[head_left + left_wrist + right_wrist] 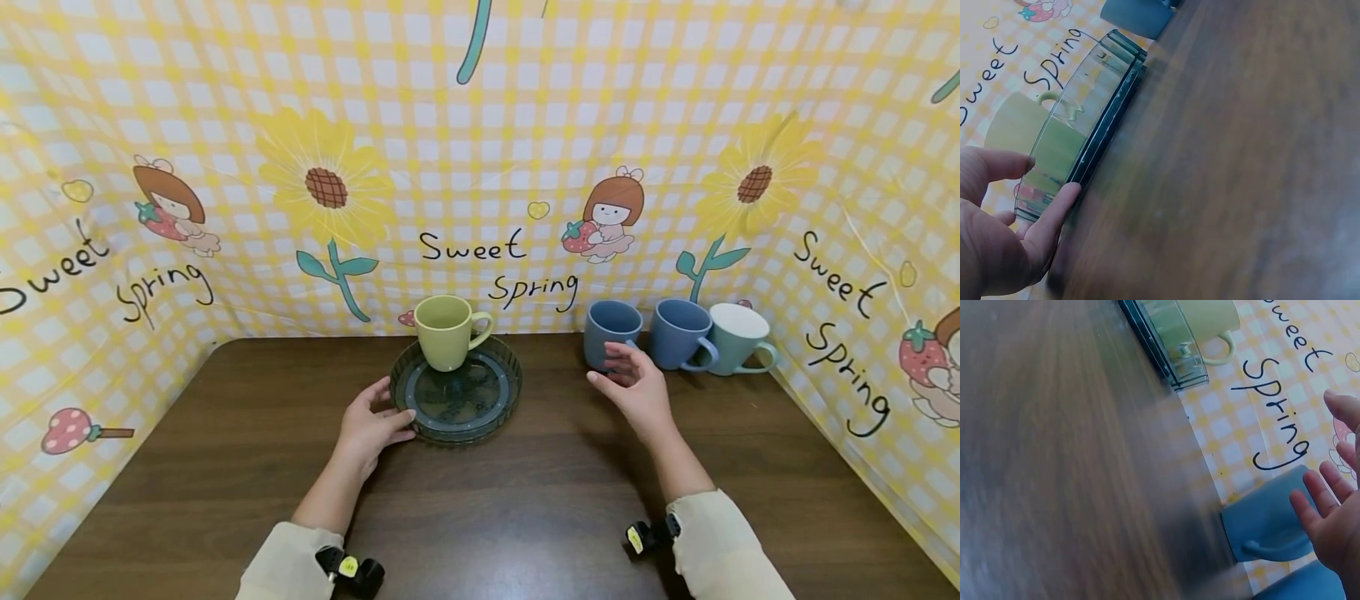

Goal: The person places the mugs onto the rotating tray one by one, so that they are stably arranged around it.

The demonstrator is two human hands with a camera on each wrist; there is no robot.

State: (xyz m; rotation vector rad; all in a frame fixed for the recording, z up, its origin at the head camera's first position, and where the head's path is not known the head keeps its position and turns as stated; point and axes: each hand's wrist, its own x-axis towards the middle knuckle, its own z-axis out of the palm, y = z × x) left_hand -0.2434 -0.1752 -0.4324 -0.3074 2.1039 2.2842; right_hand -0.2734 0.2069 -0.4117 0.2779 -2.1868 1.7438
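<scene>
A round dark glass tray (501,396) (1105,106) (1166,347) lies at the table's middle, with a yellow-green mug (447,332) (1013,122) (1210,315) standing on its far side. My left hand (373,419) (1007,231) rests against the tray's left rim, thumb and fingers touching the edge. My right hand (628,382) (1334,506) hovers with straight fingers just in front of a dark blue mug (609,332) (1269,522), not holding it.
Two more mugs stand right of the dark blue one: a blue mug (679,332) and a pale teal mug (738,337). A yellow checked printed backdrop (480,167) walls the brown table (510,500) at the back and both sides.
</scene>
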